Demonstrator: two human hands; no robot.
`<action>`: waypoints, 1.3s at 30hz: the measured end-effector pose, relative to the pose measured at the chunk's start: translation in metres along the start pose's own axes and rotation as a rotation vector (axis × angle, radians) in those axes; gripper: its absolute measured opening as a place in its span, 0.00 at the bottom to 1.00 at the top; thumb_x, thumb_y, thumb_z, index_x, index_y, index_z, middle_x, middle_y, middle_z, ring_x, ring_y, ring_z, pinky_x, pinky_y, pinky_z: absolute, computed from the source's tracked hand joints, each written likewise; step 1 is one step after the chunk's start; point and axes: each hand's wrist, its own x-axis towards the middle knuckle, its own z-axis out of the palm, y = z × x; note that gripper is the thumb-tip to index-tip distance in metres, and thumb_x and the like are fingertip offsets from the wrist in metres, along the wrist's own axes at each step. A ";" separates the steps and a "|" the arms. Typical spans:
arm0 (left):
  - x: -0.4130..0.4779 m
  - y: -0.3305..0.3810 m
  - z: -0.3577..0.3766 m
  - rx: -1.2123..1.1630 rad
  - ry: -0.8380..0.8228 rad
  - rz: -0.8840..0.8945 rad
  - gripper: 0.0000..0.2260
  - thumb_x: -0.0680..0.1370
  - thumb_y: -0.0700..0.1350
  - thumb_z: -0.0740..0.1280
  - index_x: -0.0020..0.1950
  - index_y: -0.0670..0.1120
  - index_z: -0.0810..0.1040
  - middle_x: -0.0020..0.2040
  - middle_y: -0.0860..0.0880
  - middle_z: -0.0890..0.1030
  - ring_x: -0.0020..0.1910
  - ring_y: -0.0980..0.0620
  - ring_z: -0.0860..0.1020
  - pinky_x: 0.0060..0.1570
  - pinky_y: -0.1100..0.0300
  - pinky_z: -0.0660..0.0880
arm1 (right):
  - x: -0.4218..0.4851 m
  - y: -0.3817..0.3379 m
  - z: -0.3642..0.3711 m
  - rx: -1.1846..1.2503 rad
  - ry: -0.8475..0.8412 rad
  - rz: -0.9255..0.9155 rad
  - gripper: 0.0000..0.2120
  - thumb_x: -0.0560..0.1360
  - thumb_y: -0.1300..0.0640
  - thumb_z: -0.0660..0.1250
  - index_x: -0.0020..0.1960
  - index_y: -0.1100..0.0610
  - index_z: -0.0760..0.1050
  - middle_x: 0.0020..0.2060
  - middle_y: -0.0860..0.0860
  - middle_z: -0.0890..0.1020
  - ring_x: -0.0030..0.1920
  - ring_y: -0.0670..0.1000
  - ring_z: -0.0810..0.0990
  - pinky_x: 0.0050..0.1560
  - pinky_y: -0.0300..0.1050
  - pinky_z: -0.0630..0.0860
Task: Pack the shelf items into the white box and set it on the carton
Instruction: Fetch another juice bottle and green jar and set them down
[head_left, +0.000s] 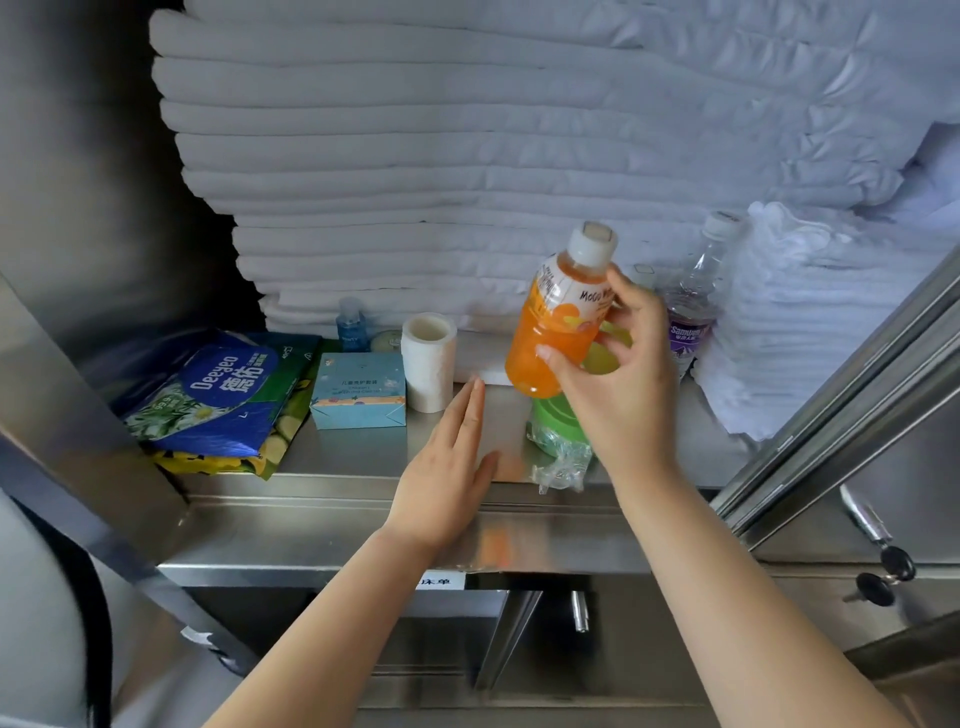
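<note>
Right hand (618, 384): fingers curled round orange plastic juice bottle (558, 332), held tilted above steel shelf (363, 452).
Left hand (447, 467): fingers straight, together, holding nothing.

Bright, cool, diffuse light, no hard shadows. The right side was brighter, so the light apparently came from the front right. The folded white linen (467, 130) had a blue cast and was near blown-out at upper right. The cabinet wall (78, 182) on the left fell off to dark grey, and was blackest in the corner behind the stack. The steel shelf (363, 452) showed soft glare plus an orange smear reflected from the orange bottle (550, 343) in the right hand (623, 395). The left hand (447, 467) was slightly soft at the fingers (470, 410). Wide-angle distortion was strong: the door frame (831, 405) and the shelf edge slanted and bowed toward the borders. Corners were soft, and fabric detail was smeared by compression.
</note>
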 end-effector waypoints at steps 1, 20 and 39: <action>0.000 0.001 0.000 0.012 0.001 0.010 0.35 0.76 0.44 0.67 0.77 0.48 0.51 0.75 0.48 0.61 0.62 0.47 0.73 0.39 0.59 0.75 | 0.004 0.001 -0.006 -0.015 0.003 0.002 0.37 0.65 0.56 0.77 0.67 0.40 0.64 0.62 0.43 0.73 0.59 0.43 0.76 0.56 0.43 0.77; 0.034 0.033 0.024 -0.013 -0.094 0.322 0.22 0.76 0.43 0.60 0.70 0.44 0.69 0.71 0.47 0.69 0.73 0.49 0.61 0.69 0.52 0.63 | -0.008 0.066 -0.057 -0.240 0.254 0.368 0.33 0.70 0.56 0.73 0.67 0.37 0.62 0.64 0.41 0.74 0.62 0.43 0.74 0.59 0.44 0.74; 0.033 0.030 0.028 -0.008 -0.020 0.277 0.20 0.77 0.48 0.64 0.67 0.42 0.71 0.68 0.45 0.71 0.72 0.49 0.62 0.69 0.56 0.62 | -0.005 0.089 -0.048 -0.353 0.136 0.292 0.35 0.72 0.58 0.72 0.70 0.41 0.56 0.70 0.45 0.68 0.65 0.47 0.71 0.60 0.53 0.75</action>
